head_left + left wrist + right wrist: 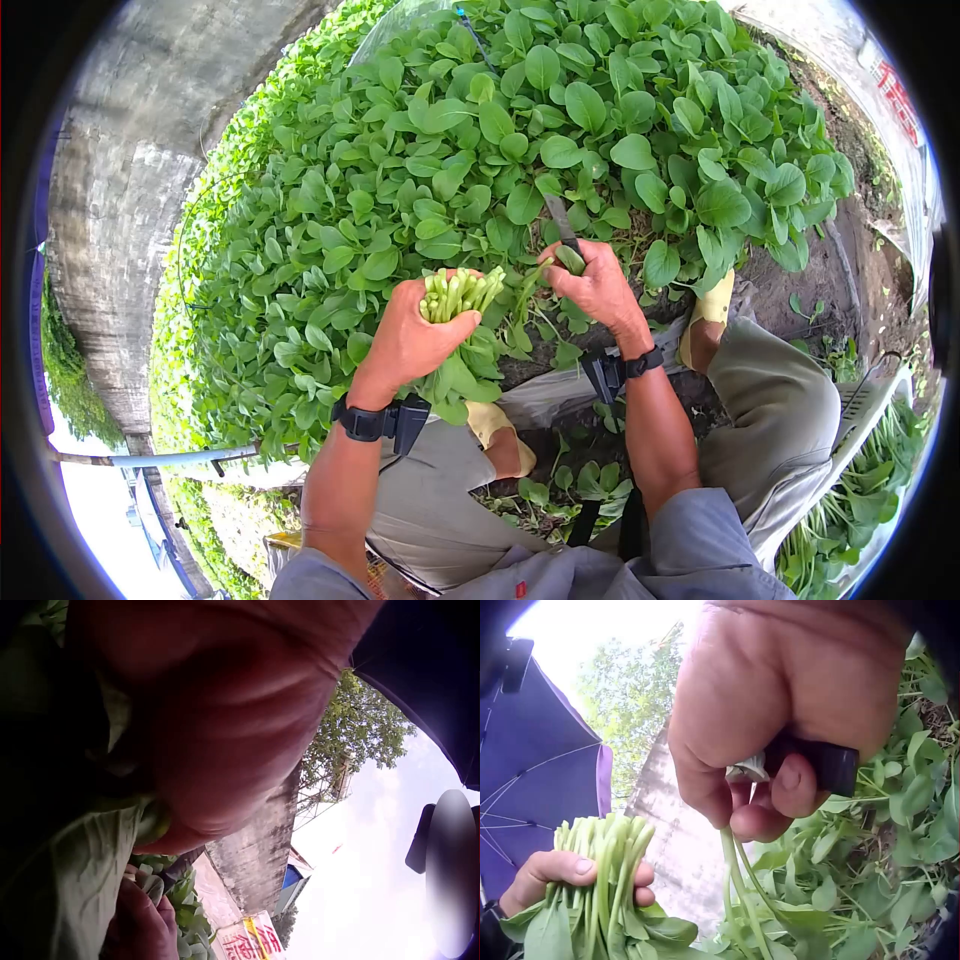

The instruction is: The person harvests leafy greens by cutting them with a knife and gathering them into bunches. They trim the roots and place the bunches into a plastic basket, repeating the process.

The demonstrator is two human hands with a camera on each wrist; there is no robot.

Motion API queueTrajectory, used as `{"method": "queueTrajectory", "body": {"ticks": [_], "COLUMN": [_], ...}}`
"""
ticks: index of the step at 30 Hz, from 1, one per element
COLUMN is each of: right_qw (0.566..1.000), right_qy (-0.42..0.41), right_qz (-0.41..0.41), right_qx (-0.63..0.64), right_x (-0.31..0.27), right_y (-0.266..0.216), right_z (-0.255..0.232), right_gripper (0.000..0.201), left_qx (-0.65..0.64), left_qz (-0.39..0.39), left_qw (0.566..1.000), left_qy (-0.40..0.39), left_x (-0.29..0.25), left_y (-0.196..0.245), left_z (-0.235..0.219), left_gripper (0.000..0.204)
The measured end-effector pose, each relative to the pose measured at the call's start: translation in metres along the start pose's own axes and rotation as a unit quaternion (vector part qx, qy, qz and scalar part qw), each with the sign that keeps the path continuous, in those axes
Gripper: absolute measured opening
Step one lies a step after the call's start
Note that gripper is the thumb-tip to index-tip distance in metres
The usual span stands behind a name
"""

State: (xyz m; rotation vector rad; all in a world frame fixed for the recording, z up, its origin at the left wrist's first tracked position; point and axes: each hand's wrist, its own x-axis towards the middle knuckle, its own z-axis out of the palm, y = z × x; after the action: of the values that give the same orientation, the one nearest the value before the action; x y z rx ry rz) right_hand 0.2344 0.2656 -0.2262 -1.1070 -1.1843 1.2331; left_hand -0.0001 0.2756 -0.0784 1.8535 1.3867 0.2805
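Note:
My left hand [408,335] grips a bunch of leafy greens [462,293], its pale cut stems pointing up and the leaves hanging below the fist. To its right, my right hand [602,288] holds a knife [558,216], blade pointing away over the plants. The knife's black handle [838,768] lies across the palm in the right wrist view. Thumb and fingertip of that same hand pinch a few thin green stems [739,889], which hang down beside the bunch. The left wrist view is mostly filled by the left palm [217,735] and a shaded leaf [75,877].
A dense bed of leafy greens [420,180] spreads ahead of both hands. Beyond it on the left rises a grey wall [130,180]. Cut greens [850,510] lie at the lower right, beside the knee. A purple umbrella [540,742] stands overhead.

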Motion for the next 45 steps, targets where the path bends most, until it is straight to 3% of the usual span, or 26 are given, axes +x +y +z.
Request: {"method": "queueTrajectory", "body": {"ticks": [1, 3, 10, 12, 13, 15, 16, 17, 18, 19, 20, 21, 23, 25, 28, 31, 34, 36, 37, 39, 40, 41, 42, 43, 44, 45], "right_qw": [0.997, 0.999, 0.981, 0.970, 0.969, 0.948, 0.989, 0.988, 0.987, 0.964, 0.971, 0.971, 0.977, 0.982, 0.976, 0.974, 0.973, 0.979, 0.979, 0.971, 0.982, 0.982, 0.972, 0.912, 0.862, 0.863], "right_qy": [-0.030, -0.047, -0.024, -0.026, -0.023, -0.049, -0.018, -0.014, 0.052, 0.115, 0.110, 0.110, 0.078, 0.067, 0.101, 0.122, 0.133, 0.047, 0.045, -0.071, -0.008, -0.010, 0.031, 0.071, 0.141, 0.140], "right_qz": [-0.049, -0.025, 0.009, 0.065, 0.068, 0.181, 0.145, 0.148, 0.116, 0.084, 0.145, 0.150, 0.064, 0.072, 0.091, 0.100, 0.092, 0.094, 0.095, 0.206, 0.139, 0.138, 0.218, 0.287, 0.279, 0.279], "right_qx": [-0.048, 0.010, 0.192, 0.234, 0.235, 0.257, 0.038, 0.041, -0.094, -0.227, -0.154, -0.152, -0.189, -0.164, -0.173, -0.161, -0.164, -0.174, -0.174, -0.101, -0.128, -0.131, 0.079, 0.286, 0.398, 0.398], "right_x": [0.000, -0.009, -0.011, -0.012, -0.010, -0.005, -0.003, 0.000, 0.002, 0.002, 0.004, 0.006, 0.013, 0.021, 0.034, 0.045, 0.051, 0.046, 0.042, 0.030, 0.022, 0.023, 0.025, 0.025, 0.027, 0.029], "right_y": [-0.010, -0.035, -0.016, -0.006, 0.004, 0.037, 0.057, 0.079, 0.086, 0.094, 0.101, 0.108, 0.123, 0.133, 0.146, 0.160, 0.167, 0.169, 0.163, 0.156, 0.160, 0.161, 0.159, 0.156, 0.153, 0.152], "right_z": [0.009, 0.026, 0.052, 0.050, 0.045, 0.031, 0.028, 0.024, 0.022, 0.022, 0.021, 0.027, 0.039, 0.048, 0.064, 0.080, 0.086, 0.079, 0.071, 0.055, 0.054, 0.052, 0.049, 0.049, 0.057, 0.063], "right_gripper": [0.016, 0.017, 0.017, 0.022, 0.022, 0.026, 0.027, 0.027, 0.027, 0.027, 0.025, 0.025, 0.026, 0.030, 0.034, 0.034, 0.036, 0.038, 0.038, 0.043, 0.035, 0.035, 0.036, 0.039, 0.055, 0.055], "left_qx": [-0.049, -0.103, -0.267, -0.340, -0.340, -0.168, 0.005, 0.006, 0.158, 0.303, 0.269, 0.269, 0.253, 0.290, 0.334, 0.360, 0.346, 0.340, 0.340, 0.313, 0.311, 0.289, 0.268, 0.268, 0.262, 0.255], "left_qz": [0.008, 0.019, 0.018, -0.065, -0.069, -0.095, -0.073, -0.074, -0.013, 0.049, 0.009, 0.006, -0.018, 0.012, -0.036, -0.078, -0.075, -0.067, -0.068, -0.061, -0.062, -0.041, -0.019, -0.020, -0.005, 0.010], "left_qw": [0.999, 0.994, 0.963, 0.933, 0.932, 0.974, 0.992, 0.992, 0.986, 0.952, 0.962, 0.962, 0.961, 0.951, 0.940, 0.929, 0.933, 0.937, 0.937, 0.946, 0.947, 0.956, 0.963, 0.963, 0.965, 0.967], "left_qy": [0.016, 0.013, -0.011, -0.099, -0.102, -0.118, -0.098, -0.104, -0.048, 0.007, -0.039, -0.044, -0.107, -0.108, -0.051, -0.023, -0.058, -0.046, -0.047, -0.056, -0.054, -0.036, -0.018, -0.018, -0.013, -0.009], "left_x": [-0.002, -0.003, 0.007, 0.016, 0.022, 0.040, 0.049, 0.054, 0.057, 0.058, 0.065, 0.072, 0.086, 0.095, 0.118, 0.131, 0.129, 0.124, 0.122, 0.117, 0.113, 0.110, 0.106, 0.101, 0.096, 0.093], "left_y": [0.004, -0.002, -0.014, -0.023, -0.029, -0.047, -0.054, -0.060, -0.056, -0.052, -0.048, -0.050, -0.054, -0.065, -0.086, -0.098, -0.100, -0.101, -0.101, -0.103, -0.105, -0.107, -0.108, -0.108, -0.108, -0.105], "left_z": [0.000, 0.002, 0.010, 0.008, 0.007, 0.010, 0.013, 0.017, 0.020, 0.024, 0.023, 0.026, 0.033, 0.045, 0.052, 0.046, 0.043, 0.042, 0.040, 0.033, 0.031, 0.029, 0.028, 0.026, 0.024, 0.022], "left_gripper": [0.038, 0.039, 0.033, 0.039, 0.039, 0.035, 0.037, 0.037, 0.040, 0.043, 0.051, 0.051, 0.058, 0.067, 0.074, 0.064, 0.052, 0.043, 0.043, 0.045, 0.045, 0.044, 0.043, 0.043, 0.043, 0.042]}}
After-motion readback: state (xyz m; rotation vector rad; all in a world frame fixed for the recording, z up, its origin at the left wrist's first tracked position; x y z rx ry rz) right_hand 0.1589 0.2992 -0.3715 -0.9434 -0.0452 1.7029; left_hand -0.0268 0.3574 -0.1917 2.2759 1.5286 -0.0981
